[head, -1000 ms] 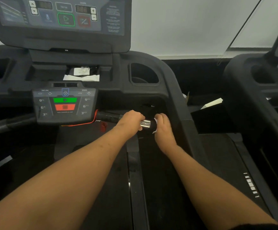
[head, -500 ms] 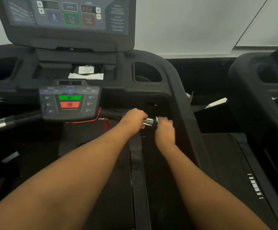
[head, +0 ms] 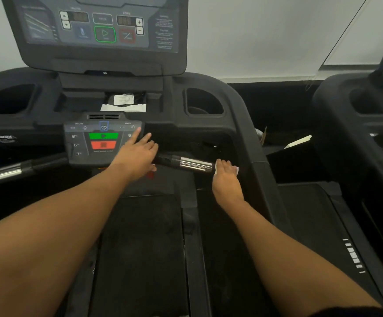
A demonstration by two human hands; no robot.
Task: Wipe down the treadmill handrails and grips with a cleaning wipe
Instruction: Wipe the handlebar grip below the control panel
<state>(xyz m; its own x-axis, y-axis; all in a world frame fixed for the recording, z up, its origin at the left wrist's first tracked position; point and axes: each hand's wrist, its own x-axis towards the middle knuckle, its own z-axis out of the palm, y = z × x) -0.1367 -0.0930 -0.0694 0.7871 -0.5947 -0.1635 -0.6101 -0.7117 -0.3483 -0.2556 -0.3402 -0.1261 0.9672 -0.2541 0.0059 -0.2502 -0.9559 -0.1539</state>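
beside the smooth chrome grip (head: 194,164) bunches a white wipe (head: 236,170).

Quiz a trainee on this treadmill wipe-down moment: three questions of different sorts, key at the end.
1. True or false: the left hand grips the chrome grip.
2. Which holds the cleaning wipe? A right hand; B left hand; C neither hand.
3. Fill in: the right hand sits at the chrome grip's ___ end.
Key: 1 false, its fingers stretch open over the control panel; 2 A; 3 right.
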